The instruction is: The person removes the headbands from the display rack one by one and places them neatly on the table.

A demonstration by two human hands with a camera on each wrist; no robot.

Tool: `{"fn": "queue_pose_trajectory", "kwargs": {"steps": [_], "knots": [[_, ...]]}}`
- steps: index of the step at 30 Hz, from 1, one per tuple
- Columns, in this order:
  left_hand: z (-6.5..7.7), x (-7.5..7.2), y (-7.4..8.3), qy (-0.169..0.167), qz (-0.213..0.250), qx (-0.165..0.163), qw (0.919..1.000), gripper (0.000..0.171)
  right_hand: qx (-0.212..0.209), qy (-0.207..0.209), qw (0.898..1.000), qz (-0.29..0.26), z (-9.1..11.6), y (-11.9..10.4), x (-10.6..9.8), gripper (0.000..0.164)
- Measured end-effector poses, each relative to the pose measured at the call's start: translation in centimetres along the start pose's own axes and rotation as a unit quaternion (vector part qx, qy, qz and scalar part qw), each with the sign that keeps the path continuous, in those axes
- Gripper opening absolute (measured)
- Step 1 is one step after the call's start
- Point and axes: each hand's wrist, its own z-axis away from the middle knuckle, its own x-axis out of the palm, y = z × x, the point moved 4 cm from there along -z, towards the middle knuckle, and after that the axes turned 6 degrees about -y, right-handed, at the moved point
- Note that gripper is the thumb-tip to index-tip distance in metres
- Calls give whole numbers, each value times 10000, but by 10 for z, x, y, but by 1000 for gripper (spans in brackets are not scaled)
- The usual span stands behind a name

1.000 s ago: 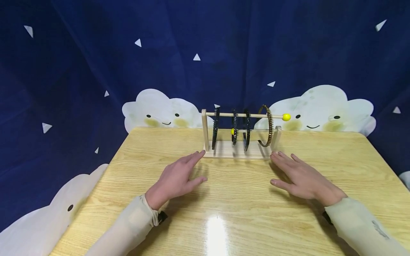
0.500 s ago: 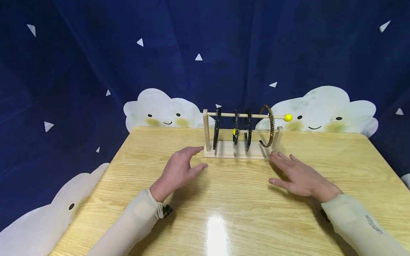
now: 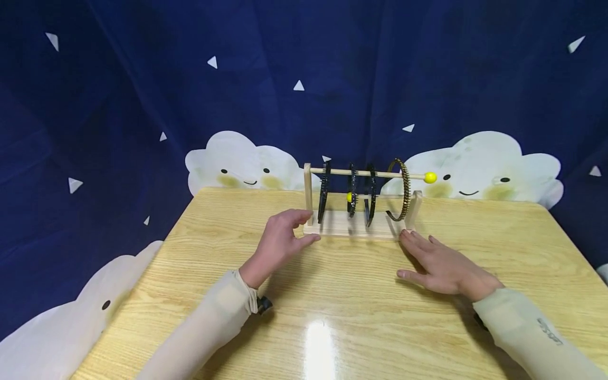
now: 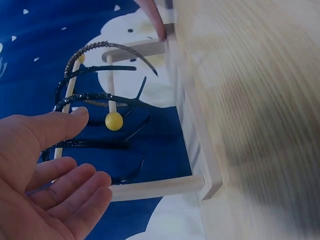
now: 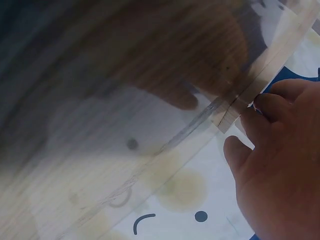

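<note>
A pale wooden stand (image 3: 351,230) with two rods and yellow ball ends sits at the back of the table. Several headbands hang on its upper rod: a black headband (image 3: 324,195) by the left post, two more black ones mid-rod, and a brown beaded headband (image 3: 406,192) at the right. My left hand (image 3: 275,243) is beside the left post, thumb and fingers apart with nothing between them; whether it touches the wood I cannot tell. The left wrist view shows its fingers slightly bent. My right hand (image 3: 442,266) has its fingertips against the base's right end, fingers extended.
The wooden table (image 3: 351,295) has a bright light reflection near its front. Behind it hangs a dark blue curtain (image 3: 256,105) with white clouds and triangles. A yellow ball (image 3: 430,178) sticks out past the stand's right side.
My left hand has moved right and forward to the stand's left post, its thumb and fingers bending slightly. The right hand stays nearly still at the right end. The view has shifted slightly.
</note>
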Motion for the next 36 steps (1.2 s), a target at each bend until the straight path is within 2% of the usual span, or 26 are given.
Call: {"fn": "queue_pose_trajectory", "kwargs": {"steps": [5, 10, 17, 23, 30, 36], "knots": [[-7, 4, 1, 66, 324, -196, 9993, 49, 69, -29, 10000, -52, 0, 0, 1, 92], [-13, 5, 1, 172, 412, -384, 9983, 48, 114, -72, 9998, -111, 0, -1, 1, 92], [-22, 3, 3, 561, 709, -313, 9954, 41, 137, -105, 9997, -158, 1, -1, 1, 93], [-33, -7, 11, 977, 1020, -228, 9897, 35, 148, -88, 9997, -165, 1, -1, 2, 93], [-52, -20, 21, 1336, 694, -42, 9886, 31, 129, -60, 9997, -202, 1, -1, 3, 93], [-66, -26, 26, 1403, 142, -135, 9899, 31, 104, -21, 9998, -156, 0, -1, 2, 93]]}}
